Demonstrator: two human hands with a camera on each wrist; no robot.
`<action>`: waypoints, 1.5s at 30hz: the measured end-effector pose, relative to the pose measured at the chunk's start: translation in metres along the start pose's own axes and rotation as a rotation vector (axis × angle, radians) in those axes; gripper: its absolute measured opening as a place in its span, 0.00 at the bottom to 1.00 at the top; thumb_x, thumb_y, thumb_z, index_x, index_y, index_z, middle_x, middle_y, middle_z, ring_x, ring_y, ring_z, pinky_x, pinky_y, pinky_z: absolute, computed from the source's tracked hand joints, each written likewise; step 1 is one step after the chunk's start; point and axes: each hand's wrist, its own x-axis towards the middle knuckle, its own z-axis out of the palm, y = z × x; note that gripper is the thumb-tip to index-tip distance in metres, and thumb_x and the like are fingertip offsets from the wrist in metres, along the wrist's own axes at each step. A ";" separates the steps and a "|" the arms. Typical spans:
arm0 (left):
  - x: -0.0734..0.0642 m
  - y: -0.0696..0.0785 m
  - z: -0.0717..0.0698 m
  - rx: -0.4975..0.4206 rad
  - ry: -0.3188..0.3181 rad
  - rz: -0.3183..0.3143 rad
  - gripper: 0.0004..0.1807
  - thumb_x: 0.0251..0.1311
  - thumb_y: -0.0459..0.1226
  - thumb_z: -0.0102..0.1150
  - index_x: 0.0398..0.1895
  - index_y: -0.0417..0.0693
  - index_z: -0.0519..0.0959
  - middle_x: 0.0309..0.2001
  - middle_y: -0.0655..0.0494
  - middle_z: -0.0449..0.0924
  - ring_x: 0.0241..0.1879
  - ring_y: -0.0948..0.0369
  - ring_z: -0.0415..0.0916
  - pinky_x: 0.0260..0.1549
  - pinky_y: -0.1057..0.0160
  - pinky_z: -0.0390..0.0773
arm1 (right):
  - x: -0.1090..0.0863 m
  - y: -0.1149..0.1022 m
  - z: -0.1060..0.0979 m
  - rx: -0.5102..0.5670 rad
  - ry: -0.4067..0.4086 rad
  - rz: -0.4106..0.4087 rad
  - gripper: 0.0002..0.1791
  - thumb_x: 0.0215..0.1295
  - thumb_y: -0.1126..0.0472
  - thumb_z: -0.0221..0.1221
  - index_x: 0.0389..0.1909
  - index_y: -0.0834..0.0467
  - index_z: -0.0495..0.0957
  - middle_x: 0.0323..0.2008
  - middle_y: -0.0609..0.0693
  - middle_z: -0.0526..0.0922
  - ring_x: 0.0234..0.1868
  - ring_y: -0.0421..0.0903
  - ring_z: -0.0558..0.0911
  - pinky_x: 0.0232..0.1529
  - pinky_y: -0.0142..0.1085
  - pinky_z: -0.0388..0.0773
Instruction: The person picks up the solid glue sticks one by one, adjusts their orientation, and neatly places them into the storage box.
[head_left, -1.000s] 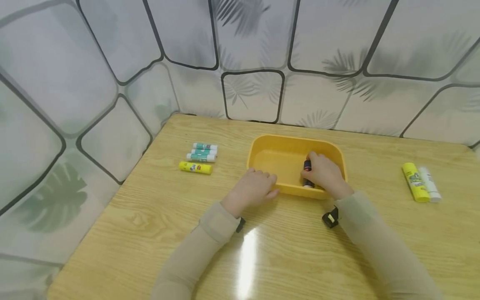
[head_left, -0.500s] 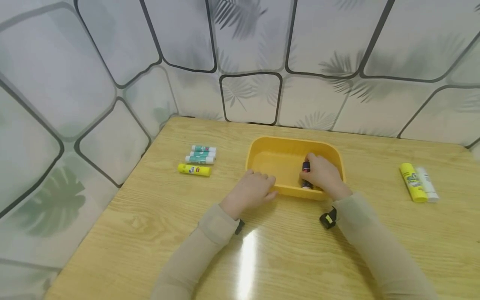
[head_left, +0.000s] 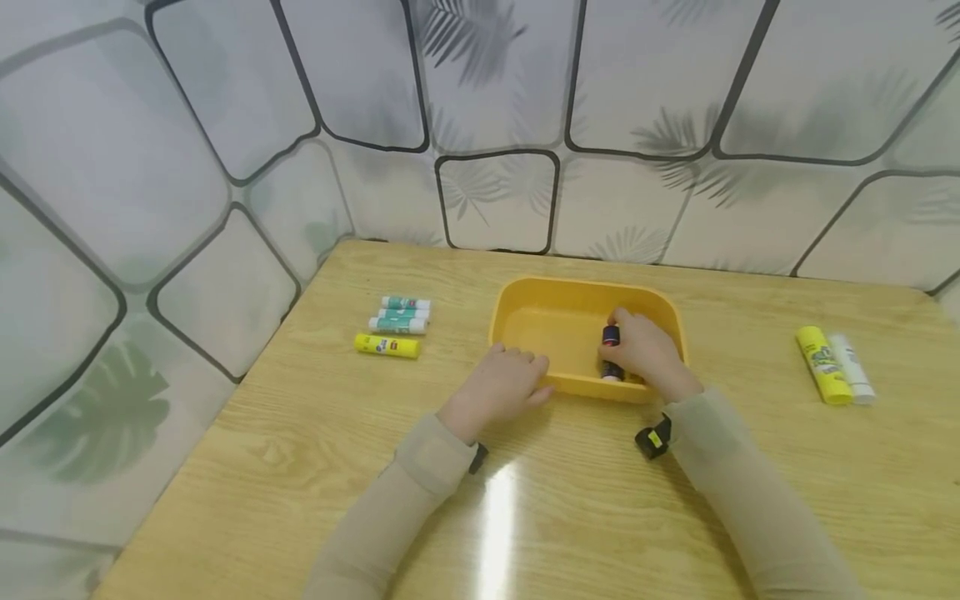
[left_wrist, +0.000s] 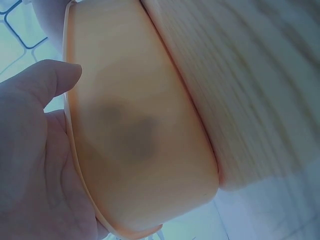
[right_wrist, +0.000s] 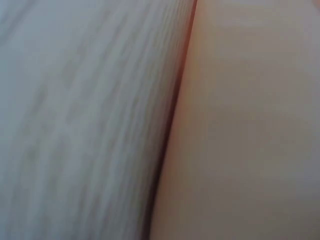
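A yellow plastic tray stands on the wooden table. Inside its right part my right hand holds a dark navy glue stick between thumb and fingers, the stick lying along the tray floor. At the tray's near left corner, my left hand grips the rim. In the left wrist view the thumb lies at the rim, while the other fingers go over it and are mostly hidden behind the wall. The right wrist view shows only the tray's outer wall and the table beside it; the hand is out of that view.
Left of the tray lie several teal-and-white glue sticks in a row, with a yellow glue stick in front. To the right, a larger yellow glue stick lies against a white one. A patterned wall covering rises behind the table.
The head view has shifted slightly, so everything sits a little lower and further left. Both hands keep their places on the tray rim and the dark glue stick.
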 end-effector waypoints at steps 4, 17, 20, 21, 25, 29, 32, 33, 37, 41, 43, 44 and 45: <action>0.000 0.000 0.001 -0.011 -0.003 -0.002 0.16 0.62 0.53 0.40 0.35 0.51 0.69 0.26 0.60 0.68 0.25 0.62 0.64 0.29 0.64 0.60 | 0.000 0.000 0.000 -0.004 0.006 -0.001 0.25 0.51 0.56 0.58 0.46 0.66 0.66 0.34 0.62 0.73 0.31 0.52 0.72 0.28 0.42 0.69; 0.003 0.000 0.003 -0.017 -0.001 -0.001 0.16 0.62 0.53 0.41 0.36 0.51 0.69 0.28 0.60 0.70 0.26 0.62 0.65 0.31 0.64 0.60 | -0.003 -0.001 -0.002 0.006 0.042 0.006 0.24 0.53 0.55 0.55 0.48 0.66 0.65 0.37 0.64 0.71 0.32 0.53 0.71 0.30 0.44 0.68; 0.003 0.000 0.003 -0.022 -0.004 0.001 0.16 0.62 0.52 0.42 0.36 0.51 0.69 0.27 0.60 0.69 0.26 0.62 0.65 0.31 0.64 0.60 | -0.003 -0.001 -0.002 0.013 0.064 0.012 0.24 0.55 0.55 0.53 0.49 0.66 0.65 0.39 0.64 0.71 0.32 0.53 0.70 0.32 0.45 0.68; 0.003 0.000 0.003 -0.022 -0.004 0.002 0.16 0.62 0.52 0.42 0.36 0.51 0.69 0.27 0.60 0.69 0.26 0.62 0.65 0.30 0.64 0.60 | -0.004 -0.001 -0.002 0.017 0.076 0.011 0.24 0.56 0.55 0.52 0.50 0.66 0.65 0.40 0.64 0.71 0.32 0.53 0.70 0.32 0.45 0.68; 0.002 0.000 0.003 -0.026 -0.003 0.001 0.16 0.61 0.52 0.43 0.36 0.51 0.69 0.27 0.60 0.69 0.26 0.62 0.65 0.30 0.64 0.60 | -0.005 -0.002 -0.003 0.055 0.135 -0.010 0.23 0.58 0.56 0.51 0.50 0.66 0.65 0.40 0.64 0.71 0.33 0.54 0.71 0.33 0.46 0.68; 0.002 0.000 0.004 -0.025 -0.002 0.000 0.16 0.61 0.52 0.42 0.36 0.50 0.69 0.26 0.60 0.69 0.26 0.62 0.65 0.30 0.64 0.59 | -0.009 -0.002 -0.007 0.096 0.178 -0.029 0.22 0.59 0.56 0.51 0.50 0.66 0.65 0.41 0.64 0.71 0.38 0.56 0.72 0.37 0.49 0.68; 0.002 0.000 0.004 -0.022 -0.003 0.000 0.16 0.61 0.52 0.42 0.36 0.50 0.69 0.26 0.60 0.68 0.25 0.62 0.65 0.29 0.64 0.59 | -0.011 -0.002 -0.012 0.109 0.188 -0.022 0.23 0.58 0.56 0.52 0.50 0.66 0.65 0.42 0.64 0.71 0.40 0.57 0.72 0.39 0.50 0.68; 0.001 0.000 0.004 -0.022 -0.003 0.000 0.16 0.61 0.52 0.42 0.36 0.50 0.69 0.26 0.60 0.68 0.25 0.62 0.64 0.29 0.64 0.59 | -0.012 -0.002 -0.014 0.109 0.191 -0.023 0.23 0.58 0.57 0.53 0.50 0.66 0.65 0.43 0.64 0.72 0.41 0.57 0.72 0.39 0.50 0.68; 0.001 0.000 0.003 -0.028 -0.004 0.001 0.16 0.61 0.52 0.42 0.36 0.50 0.69 0.26 0.60 0.68 0.25 0.62 0.64 0.30 0.64 0.60 | -0.016 -0.002 -0.023 0.104 0.206 -0.023 0.22 0.57 0.58 0.53 0.49 0.67 0.66 0.41 0.64 0.72 0.39 0.58 0.72 0.37 0.50 0.68; 0.001 0.000 0.002 -0.033 -0.004 0.002 0.16 0.61 0.52 0.43 0.37 0.50 0.69 0.26 0.60 0.68 0.26 0.62 0.64 0.30 0.64 0.60 | -0.021 -0.001 -0.032 0.090 0.215 -0.025 0.22 0.57 0.59 0.54 0.49 0.68 0.66 0.40 0.66 0.72 0.38 0.58 0.72 0.35 0.49 0.68; 0.001 0.000 0.002 -0.028 -0.004 0.003 0.16 0.62 0.52 0.43 0.37 0.50 0.69 0.26 0.60 0.68 0.26 0.62 0.64 0.30 0.64 0.60 | -0.023 0.001 -0.036 0.082 0.213 -0.015 0.22 0.57 0.59 0.55 0.49 0.68 0.66 0.40 0.66 0.72 0.38 0.59 0.73 0.35 0.49 0.69; 0.001 0.000 0.002 -0.027 -0.005 0.004 0.16 0.62 0.52 0.42 0.37 0.50 0.69 0.26 0.60 0.68 0.26 0.62 0.64 0.30 0.64 0.60 | -0.023 0.001 -0.038 0.080 0.211 -0.009 0.23 0.57 0.59 0.55 0.49 0.68 0.66 0.40 0.66 0.72 0.38 0.59 0.73 0.35 0.50 0.69; 0.001 0.000 0.002 -0.027 -0.005 0.004 0.16 0.62 0.52 0.42 0.37 0.50 0.69 0.26 0.60 0.69 0.26 0.62 0.64 0.30 0.64 0.60 | -0.025 0.002 -0.040 0.077 0.209 -0.003 0.23 0.57 0.59 0.55 0.49 0.68 0.65 0.41 0.66 0.72 0.38 0.59 0.73 0.35 0.50 0.69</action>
